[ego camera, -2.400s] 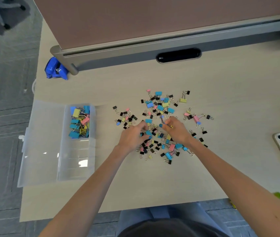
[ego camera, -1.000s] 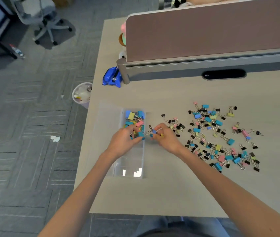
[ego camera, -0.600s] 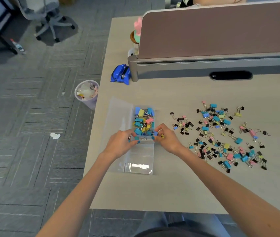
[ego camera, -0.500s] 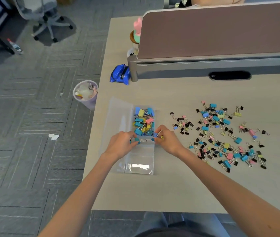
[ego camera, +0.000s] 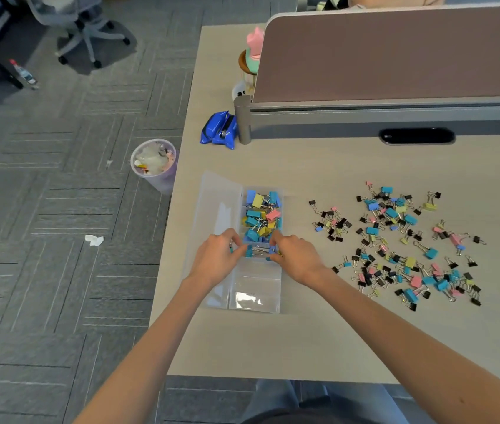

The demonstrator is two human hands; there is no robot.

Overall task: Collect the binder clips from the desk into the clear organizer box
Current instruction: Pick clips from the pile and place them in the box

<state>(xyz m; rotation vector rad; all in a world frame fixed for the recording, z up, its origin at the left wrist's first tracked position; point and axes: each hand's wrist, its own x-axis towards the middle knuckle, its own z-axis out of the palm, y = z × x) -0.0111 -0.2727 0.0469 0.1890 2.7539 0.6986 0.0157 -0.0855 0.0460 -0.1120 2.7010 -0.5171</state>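
Note:
The clear organizer box [ego camera: 254,296] lies open at the desk's left edge, its lid folded out to the left. Its far compartment holds a heap of blue, yellow and pink binder clips [ego camera: 261,216]. My left hand [ego camera: 216,260] and my right hand [ego camera: 296,255] meet over the box's middle, each pinching small blue binder clips [ego camera: 257,250] just in front of that heap. Many loose binder clips [ego camera: 401,249] lie scattered on the desk to the right, with a smaller cluster [ego camera: 331,223] nearer the box.
A blue pouch [ego camera: 219,130] lies beside the grey post of the desk divider [ego camera: 395,56]. A pink-and-green figure [ego camera: 253,53] stands behind the divider's end. On the floor left of the desk are a waste bin [ego camera: 154,165], a paper scrap and an office chair.
Both hands left the loose pile, carried clips left to the box, and now hold them over its middle. The view shifted left with them.

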